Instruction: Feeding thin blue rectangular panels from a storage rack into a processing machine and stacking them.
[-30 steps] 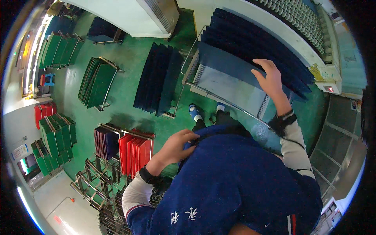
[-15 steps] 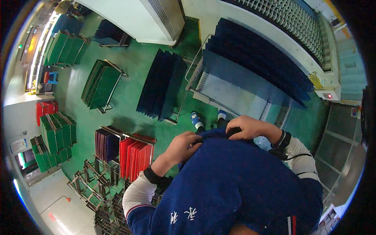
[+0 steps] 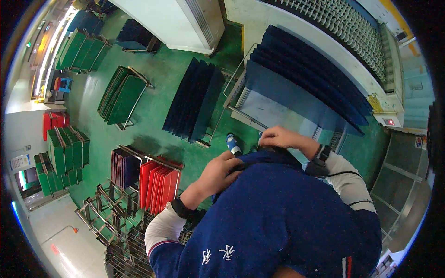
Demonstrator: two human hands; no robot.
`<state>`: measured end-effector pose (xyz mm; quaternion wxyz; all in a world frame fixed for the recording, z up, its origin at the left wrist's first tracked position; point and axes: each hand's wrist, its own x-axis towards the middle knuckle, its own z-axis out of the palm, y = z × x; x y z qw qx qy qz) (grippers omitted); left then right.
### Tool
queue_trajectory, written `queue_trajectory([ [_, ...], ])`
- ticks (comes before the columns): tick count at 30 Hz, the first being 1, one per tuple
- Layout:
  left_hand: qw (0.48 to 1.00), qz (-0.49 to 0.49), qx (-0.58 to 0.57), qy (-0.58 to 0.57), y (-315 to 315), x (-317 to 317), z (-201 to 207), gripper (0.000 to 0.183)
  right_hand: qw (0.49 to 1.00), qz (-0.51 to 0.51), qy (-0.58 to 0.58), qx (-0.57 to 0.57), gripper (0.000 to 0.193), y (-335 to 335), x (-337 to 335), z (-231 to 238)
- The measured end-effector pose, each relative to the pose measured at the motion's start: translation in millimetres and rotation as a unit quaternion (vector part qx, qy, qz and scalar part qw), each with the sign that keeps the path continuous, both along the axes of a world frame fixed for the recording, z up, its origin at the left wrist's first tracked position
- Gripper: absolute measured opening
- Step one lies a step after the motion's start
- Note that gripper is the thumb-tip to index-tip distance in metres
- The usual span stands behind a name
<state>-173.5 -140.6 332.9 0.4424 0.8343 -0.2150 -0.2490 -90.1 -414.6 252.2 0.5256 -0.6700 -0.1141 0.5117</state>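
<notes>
My navy shirt fills the lower middle, its front edge lying at my waist. On the left of that edge is my left hand, its fingers closed on the shirt hem beside a dark band. My right hand is just above the right part of the edge, with curled fingers; whatever is between them is hidden. White sleeves and black wrist straps cover both forearms. A blue-and-white shoe shows beyond my waist.
Ahead on the right, a rack of dark blue panels stands before a machine with a spiky roller bed. Other racks carry blue panels, green panels and red panels. Empty metal frames crowd the lower left.
My right hand has risen slightly and shifted left along the waist, its fingers now more curled. The left hand stays at the hem. One shoe has dropped out of sight behind my right hand.
</notes>
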Motion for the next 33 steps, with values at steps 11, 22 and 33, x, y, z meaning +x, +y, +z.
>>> queue_trajectory([
  [11, 0.999, -0.015, 0.002, 0.029, 4, 5, -5, 0.029, 0.969, 0.233, -0.085, 0.003, 0.031, 48, 14, -35],
  [22, 0.997, -0.062, 0.043, -0.017, 2, 15, -13, 0.032, 0.923, 0.208, -0.318, -0.057, 0.023, 76, 27, -36],
  [33, 0.993, -0.041, -0.037, 0.101, 12, 18, -17, 0.032, 0.941, 0.242, -0.227, -0.057, 0.028, 43, 22, -143],
])
